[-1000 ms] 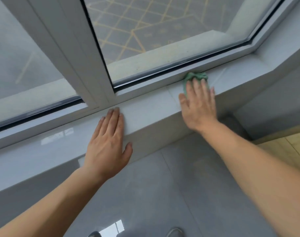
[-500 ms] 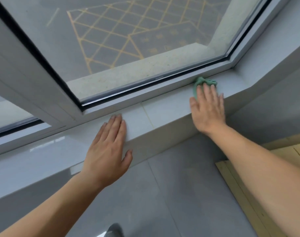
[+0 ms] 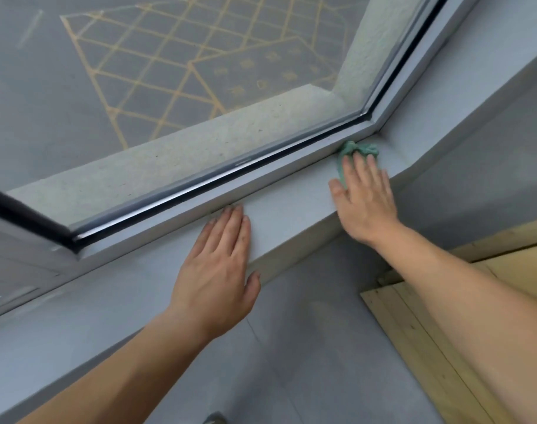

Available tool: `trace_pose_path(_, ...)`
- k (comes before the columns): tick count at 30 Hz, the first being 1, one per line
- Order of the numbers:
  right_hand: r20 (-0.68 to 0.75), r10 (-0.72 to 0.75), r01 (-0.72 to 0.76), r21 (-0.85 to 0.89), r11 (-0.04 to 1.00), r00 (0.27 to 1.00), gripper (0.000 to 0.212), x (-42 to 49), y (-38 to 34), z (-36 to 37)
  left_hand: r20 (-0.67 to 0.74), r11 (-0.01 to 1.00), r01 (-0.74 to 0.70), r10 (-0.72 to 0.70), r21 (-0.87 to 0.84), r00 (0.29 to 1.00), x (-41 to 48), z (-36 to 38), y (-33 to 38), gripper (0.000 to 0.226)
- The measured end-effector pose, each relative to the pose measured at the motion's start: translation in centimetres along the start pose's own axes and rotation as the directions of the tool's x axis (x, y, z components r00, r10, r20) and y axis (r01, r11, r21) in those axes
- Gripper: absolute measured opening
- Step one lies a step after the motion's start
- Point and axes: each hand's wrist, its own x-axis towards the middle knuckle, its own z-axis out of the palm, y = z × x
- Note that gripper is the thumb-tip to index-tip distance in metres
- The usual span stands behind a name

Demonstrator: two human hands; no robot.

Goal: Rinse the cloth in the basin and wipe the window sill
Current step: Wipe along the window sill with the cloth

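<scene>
The green cloth (image 3: 357,151) lay bunched on the window sill (image 3: 285,209), in the far right corner against the window frame (image 3: 261,179). The right hand (image 3: 365,200) pressed flat on it, fingers (image 3: 360,166) straight, cloth showing past their tips. The left hand (image 3: 215,273) rested flat on the sill, holding nothing.

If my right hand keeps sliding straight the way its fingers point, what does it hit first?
Probably the window frame where it meets the side wall. The right hand presses the green cloth flat on the sill, fingers aimed into that corner, so the cloth would reach it first. Depth is unclear.
</scene>
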Motion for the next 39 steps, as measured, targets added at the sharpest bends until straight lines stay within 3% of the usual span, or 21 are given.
trace_pose_path(4,0.031,-0.305,0.306,-0.024,0.952,0.952,0.073,-3.2,-2.9,0.8,0.005,1.0,-0.006,0.007,-0.027,1.0,1.8,-0.1,1.7,0.081)
trace_pose_path(6,0.054,-0.347,0.349,-0.045,0.936,0.936,0.071,-2.9,-1.9,0.6,0.008,1.0,-0.016,0.016,-0.027,1.0,2.5,-0.1,2.3,0.081)
trace_pose_path(12,0.025,-0.094,0.096,-0.076,0.992,0.995,0.07,3.4,5.1,-1.1,0.009,1.0,0.007,-0.007,-0.027,1.0,4.0,0.2,3.6,0.079)
trace_pose_path(31,-0.121,-0.127,0.13,0.017,0.991,0.985,0.058,2.9,9.0,-2.5,-0.03,0.987,0.155,-0.156,-0.043,0.987,7.3,0.2,8.2,0.079)
trace_pose_path(36,-0.28,-0.149,0.223,0.254,0.941,0.948,0.038,3.1,9.9,-1.7,-0.054,0.984,0.143,-0.149,-0.111,0.987,8.3,-0.2,9.5,0.077)
trace_pose_path(39,-0.36,-0.152,0.269,0.303,0.914,0.921,0.027,2.8,11.0,-1.2,-0.058,0.974,0.125,-0.139,-0.188,0.989,9.6,-0.2,10.9,0.074)
